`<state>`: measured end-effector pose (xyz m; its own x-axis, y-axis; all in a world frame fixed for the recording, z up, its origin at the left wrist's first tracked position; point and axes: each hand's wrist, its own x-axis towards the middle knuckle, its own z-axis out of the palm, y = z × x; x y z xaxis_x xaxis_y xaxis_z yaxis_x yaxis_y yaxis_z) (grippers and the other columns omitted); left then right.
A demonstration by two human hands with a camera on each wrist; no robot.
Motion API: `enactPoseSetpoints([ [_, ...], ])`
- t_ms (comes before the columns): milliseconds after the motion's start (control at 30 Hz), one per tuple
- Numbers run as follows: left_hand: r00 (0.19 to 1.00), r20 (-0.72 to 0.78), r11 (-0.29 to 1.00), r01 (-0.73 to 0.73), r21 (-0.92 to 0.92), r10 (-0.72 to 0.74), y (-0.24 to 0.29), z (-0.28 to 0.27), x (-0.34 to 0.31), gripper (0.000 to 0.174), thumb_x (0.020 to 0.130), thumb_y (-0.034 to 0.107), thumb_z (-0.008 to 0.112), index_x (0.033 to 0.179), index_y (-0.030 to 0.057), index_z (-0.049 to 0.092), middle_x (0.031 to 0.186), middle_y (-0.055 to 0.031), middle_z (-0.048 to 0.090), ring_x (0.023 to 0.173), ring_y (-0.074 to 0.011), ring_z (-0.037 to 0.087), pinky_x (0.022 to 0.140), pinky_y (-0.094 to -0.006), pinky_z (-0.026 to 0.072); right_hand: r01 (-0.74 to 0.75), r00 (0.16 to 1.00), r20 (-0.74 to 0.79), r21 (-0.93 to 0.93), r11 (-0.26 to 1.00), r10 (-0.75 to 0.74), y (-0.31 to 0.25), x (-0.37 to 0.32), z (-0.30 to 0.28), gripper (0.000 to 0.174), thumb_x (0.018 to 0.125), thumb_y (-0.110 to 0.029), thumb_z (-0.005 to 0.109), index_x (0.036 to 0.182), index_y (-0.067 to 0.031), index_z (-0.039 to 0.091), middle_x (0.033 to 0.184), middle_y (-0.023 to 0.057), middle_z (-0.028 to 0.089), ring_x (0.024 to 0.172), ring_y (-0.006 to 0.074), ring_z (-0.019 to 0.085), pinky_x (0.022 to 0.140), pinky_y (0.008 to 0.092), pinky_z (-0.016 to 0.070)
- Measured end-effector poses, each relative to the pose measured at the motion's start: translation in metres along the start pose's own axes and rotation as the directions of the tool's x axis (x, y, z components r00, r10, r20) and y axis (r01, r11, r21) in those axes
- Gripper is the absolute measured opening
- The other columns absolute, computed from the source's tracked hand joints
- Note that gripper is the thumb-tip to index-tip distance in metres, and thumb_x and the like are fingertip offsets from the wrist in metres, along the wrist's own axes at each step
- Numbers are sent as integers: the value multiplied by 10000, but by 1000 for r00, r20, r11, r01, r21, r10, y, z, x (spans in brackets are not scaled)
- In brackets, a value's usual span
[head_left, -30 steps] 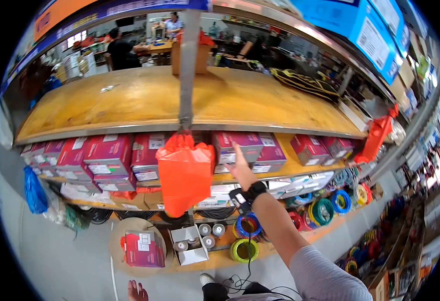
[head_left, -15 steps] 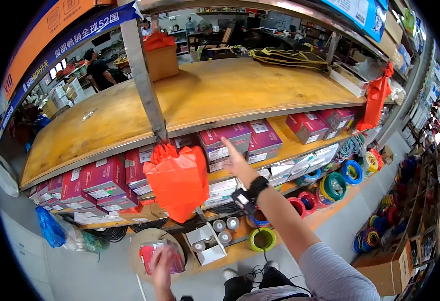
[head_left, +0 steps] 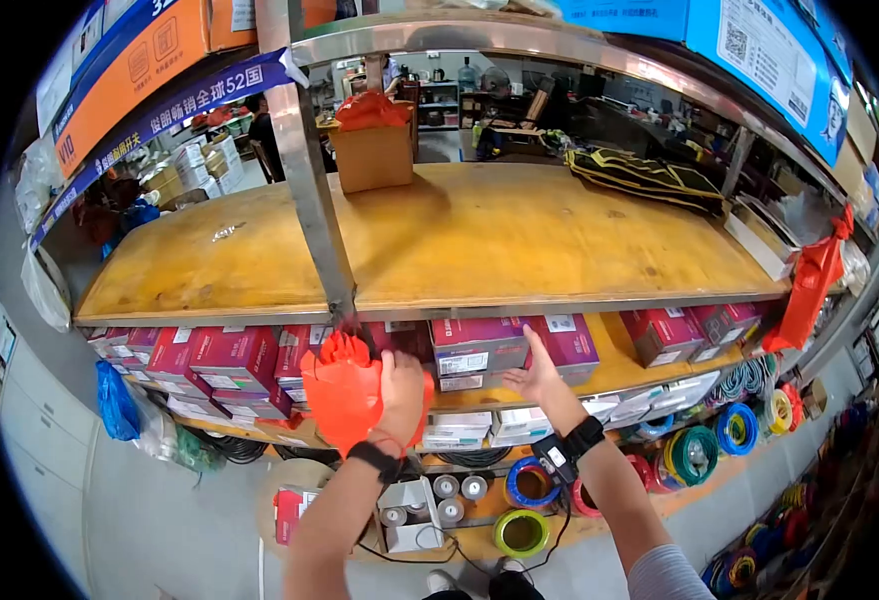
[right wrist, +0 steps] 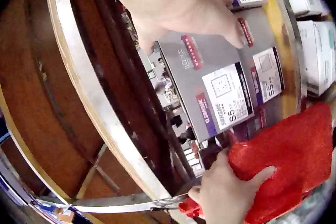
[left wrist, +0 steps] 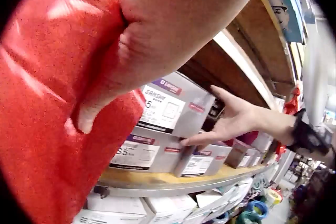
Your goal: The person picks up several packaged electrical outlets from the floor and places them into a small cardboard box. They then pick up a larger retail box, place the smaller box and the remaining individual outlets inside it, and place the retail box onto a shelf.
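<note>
A maroon-and-grey carton [head_left: 479, 352] with white labels lies flat on another like it on the lower shelf. My right hand [head_left: 544, 385] is at its right end, fingers spread; in the right wrist view, the fingertips [right wrist: 236, 35] lie against the carton's grey side. An orange-red plastic bag [head_left: 344, 400] hangs from the shelf post, left of the carton. My left hand [head_left: 402, 395] presses against the bag's right side, and its thumb [left wrist: 86, 116] lies over the plastic in the left wrist view. Its other fingers are largely hidden there.
More maroon cartons [head_left: 234, 360] line the shelf to the left, others [head_left: 659, 335] to the right. The wooden upper shelf [head_left: 519, 240] overhangs them, with a metal post [head_left: 314, 200]. Below are wire coils [head_left: 522, 533] and an opened white box [head_left: 411, 537] beside several round cans.
My left hand has risen from near the floor-level carton to the hanging bag. My right hand stays by the stacked carton, now at its right end. The head view has shifted.
</note>
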<state>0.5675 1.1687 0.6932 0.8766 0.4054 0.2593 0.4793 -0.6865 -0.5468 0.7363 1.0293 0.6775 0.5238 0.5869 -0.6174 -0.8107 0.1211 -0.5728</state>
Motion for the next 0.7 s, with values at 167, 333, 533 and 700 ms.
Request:
enactPoseSetpoints([
  [167,981,-61,982,-186,-26,185,-28,-3,-49,133,665,141,511,742,100,611,794,-12,555,855,-166,459,830,-347,270,122,992,13,-42,992,-122,9,-1,16,884,526,-496,689,1229,-163,271,1238,190,223,1119,335,249,937,404,254],
  [333,940,27,938,-335,-88,339,-65,-31,-70,58,608,124,552,613,140,607,760,-9,526,861,-166,445,813,-333,271,112,993,-16,-55,992,-113,9,-8,21,658,569,-449,628,1115,-162,399,1128,123,371,1022,271,340,889,396,300],
  [533,943,-109,924,-330,-194,314,-64,-26,-71,73,611,120,531,596,142,600,764,-2,507,855,-156,435,801,-325,274,308,950,-21,-73,949,-310,17,-9,27,399,588,-402,611,891,-156,526,939,49,463,895,195,421,804,362,334],
  [700,947,-112,924,-318,-212,300,-62,-29,-70,71,614,133,530,613,145,601,760,4,501,857,-147,434,794,-320,278,272,958,51,152,950,-282,30,30,83,496,659,-470,552,1061,-205,433,1071,66,438,996,220,388,867,425,314],
])
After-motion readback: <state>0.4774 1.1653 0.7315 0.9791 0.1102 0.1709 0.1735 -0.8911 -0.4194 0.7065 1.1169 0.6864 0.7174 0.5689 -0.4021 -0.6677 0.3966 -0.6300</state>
